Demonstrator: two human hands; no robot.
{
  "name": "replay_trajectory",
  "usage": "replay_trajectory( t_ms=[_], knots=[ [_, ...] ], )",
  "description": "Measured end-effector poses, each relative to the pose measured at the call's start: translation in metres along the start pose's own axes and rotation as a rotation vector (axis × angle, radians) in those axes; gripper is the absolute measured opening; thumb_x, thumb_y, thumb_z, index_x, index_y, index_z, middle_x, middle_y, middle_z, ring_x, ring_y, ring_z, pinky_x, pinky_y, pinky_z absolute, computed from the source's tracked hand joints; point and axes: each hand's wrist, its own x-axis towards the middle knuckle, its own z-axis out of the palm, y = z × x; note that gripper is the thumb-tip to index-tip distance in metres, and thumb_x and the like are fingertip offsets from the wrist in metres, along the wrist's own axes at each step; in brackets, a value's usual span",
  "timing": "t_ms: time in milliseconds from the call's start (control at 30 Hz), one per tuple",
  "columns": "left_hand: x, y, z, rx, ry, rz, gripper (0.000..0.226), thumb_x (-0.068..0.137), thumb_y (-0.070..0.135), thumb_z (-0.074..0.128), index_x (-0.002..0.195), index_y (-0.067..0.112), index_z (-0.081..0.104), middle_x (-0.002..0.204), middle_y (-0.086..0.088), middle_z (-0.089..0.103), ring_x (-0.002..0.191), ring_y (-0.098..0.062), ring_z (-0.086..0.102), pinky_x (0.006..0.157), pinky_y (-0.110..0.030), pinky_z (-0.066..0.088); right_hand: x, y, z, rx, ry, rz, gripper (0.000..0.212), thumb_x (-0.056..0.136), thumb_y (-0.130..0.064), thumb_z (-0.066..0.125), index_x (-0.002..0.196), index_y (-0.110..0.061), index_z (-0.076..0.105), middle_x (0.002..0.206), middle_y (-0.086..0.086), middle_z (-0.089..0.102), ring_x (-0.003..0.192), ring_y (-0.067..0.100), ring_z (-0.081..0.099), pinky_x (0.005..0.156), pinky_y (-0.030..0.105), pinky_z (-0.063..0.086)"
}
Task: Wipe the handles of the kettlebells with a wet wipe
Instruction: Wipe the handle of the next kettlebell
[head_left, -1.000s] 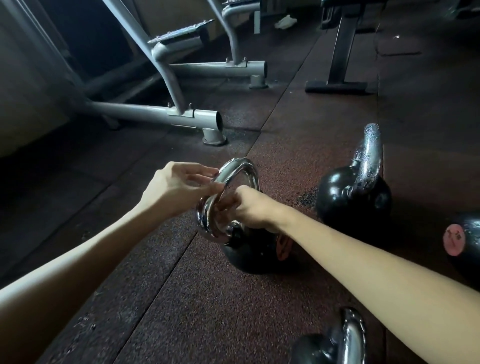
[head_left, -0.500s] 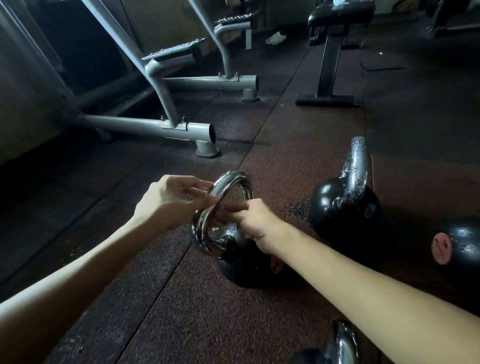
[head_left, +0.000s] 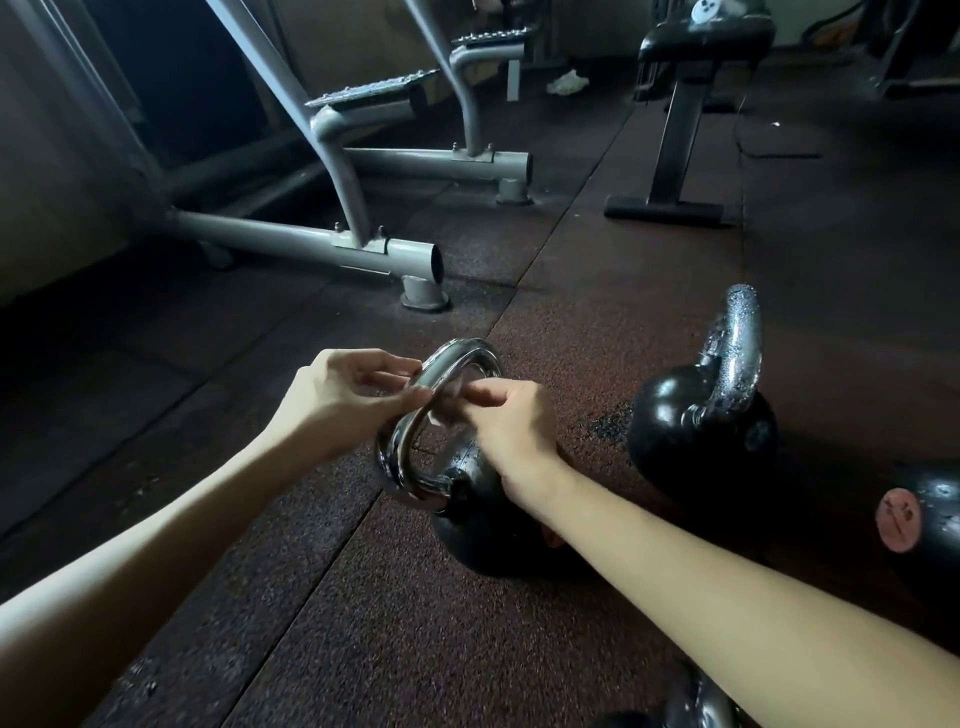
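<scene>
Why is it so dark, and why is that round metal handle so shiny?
Head view: the light is dim and the far corners are nearly black; the chrome handle catches bright streaks of glare; the right hand looks slightly smeared by motion; the wide lens swells the left forearm near the corner.

both hands (head_left: 340, 402) (head_left: 511, 423) grip the chrome kettlebell handle (head_left: 397, 462).

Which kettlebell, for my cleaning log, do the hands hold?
The middle kettlebell, tilted: left hand and right hand grip its handle; the others sit untouched.
</scene>
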Motion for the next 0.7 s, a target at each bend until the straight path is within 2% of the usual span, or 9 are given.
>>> replay_trajectory(
  t_ms=[100, 167, 200, 267, 333, 433, 500, 600, 700],
  knots=[
    [-0.001, 0.002, 0.003, -0.001, -0.023, 0.01, 0.031, 0.081, 0.016, 0.085, 0.111, 0.011, 0.077, 0.089, -0.001, 0.072, 0.07, -0.001, 0.064, 0.052, -0.004, 0.048, 0.007, 0.002, -0.007, -0.046, 0.138, -0.095, 0.008, 0.08, -0.028, 0.087, 0.078, -0.033, 0.081, 0.065, -0.018, 0.074, 0.063, -0.005, 0.064, 0.057, 0.016, 0.046],
    [-0.001, 0.001, 0.004, -0.014, -0.021, 0.013, 0.034, 0.08, 0.017, 0.086, 0.111, 0.009, 0.077, 0.087, -0.001, 0.071, 0.075, -0.007, 0.065, 0.053, -0.005, 0.049, 0.008, 0.003, -0.008, -0.095, 0.196, -0.15, 0.005, 0.081, -0.033, 0.086, 0.079, -0.032, 0.081, 0.066, -0.018, 0.073, 0.066, -0.001, 0.067, 0.062, 0.023, 0.051],
    [-0.002, 0.003, 0.005, -0.015, -0.022, 0.01, 0.034, 0.08, 0.016, 0.086, 0.111, 0.007, 0.077, 0.088, -0.002, 0.071, 0.074, -0.005, 0.064, 0.053, -0.004, 0.048, 0.01, 0.004, -0.008, -0.129, 0.231, -0.178, 0.006, 0.08, -0.035, 0.086, 0.082, -0.03, 0.082, 0.07, -0.015, 0.075, 0.068, 0.003, 0.069, 0.063, 0.024, 0.052],
    [-0.002, 0.005, 0.006, 0.002, -0.025, 0.018, 0.033, 0.082, 0.014, 0.084, 0.114, 0.005, 0.076, 0.093, -0.007, 0.071, 0.072, 0.002, 0.059, 0.053, -0.003, 0.046, 0.016, 0.009, -0.009, -0.215, 0.32, -0.207, 0.015, 0.081, -0.039, 0.083, 0.085, -0.025, 0.083, 0.075, -0.009, 0.078, 0.069, 0.008, 0.07, 0.059, 0.016, 0.046],
    [-0.002, 0.007, 0.006, 0.002, -0.031, 0.027, 0.035, 0.084, 0.012, 0.082, 0.117, 0.003, 0.075, 0.095, -0.009, 0.071, 0.073, 0.003, 0.057, 0.052, -0.003, 0.045, 0.022, 0.014, -0.015, -0.296, 0.378, -0.209, 0.021, 0.084, -0.043, 0.079, 0.084, -0.022, 0.082, 0.075, -0.006, 0.078, 0.066, 0.011, 0.069, 0.053, 0.008, 0.037],
    [-0.001, 0.007, 0.006, 0.01, -0.034, 0.017, 0.036, 0.085, 0.012, 0.081, 0.119, 0.003, 0.074, 0.088, -0.002, 0.068, 0.073, 0.002, 0.056, 0.05, -0.004, 0.045, 0.025, 0.018, -0.02, -0.38, 0.36, -0.23, 0.019, 0.082, -0.04, 0.081, 0.084, -0.021, 0.082, 0.073, -0.002, 0.077, 0.063, 0.014, 0.066, 0.047, 0.008, 0.036],
    [-0.002, 0.008, 0.006, 0.023, -0.036, 0.011, 0.035, 0.085, 0.015, 0.082, 0.118, 0.007, 0.075, 0.094, -0.006, 0.07, 0.072, 0.001, 0.058, 0.047, -0.005, 0.045, 0.025, 0.014, -0.021, -0.395, 0.352, -0.236, 0.015, 0.081, -0.035, 0.081, 0.084, -0.021, 0.081, 0.075, -0.002, 0.077, 0.065, 0.015, 0.066, 0.046, 0.008, 0.033],
    [-0.001, 0.007, 0.009, 0.087, -0.011, 0.032, 0.033, 0.082, 0.028, 0.086, 0.113, 0.019, 0.078, 0.099, -0.002, 0.076, 0.077, -0.002, 0.065, 0.049, -0.004, 0.045, 0.023, 0.01, -0.025, -0.416, 0.326, -0.283, 0.011, 0.082, -0.028, 0.081, 0.079, -0.018, 0.078, 0.068, -0.005, 0.072, 0.06, 0.01, 0.061, 0.048, 0.008, 0.034],
    [-0.001, 0.013, 0.023, 0.081, 0.015, 0.006, 0.037, 0.083, 0.019, 0.086, 0.117, 0.009, 0.074, 0.107, -0.013, 0.075, 0.08, -0.009, 0.064, 0.05, -0.002, 0.045, 0.015, 0.014, -0.041, -0.448, 0.277, -0.281, 0.012, 0.081, -0.025, 0.08, 0.074, -0.017, 0.076, 0.06, -0.009, 0.066, 0.056, 0.008, 0.058, 0.048, 0.011, 0.037]
  ],
)
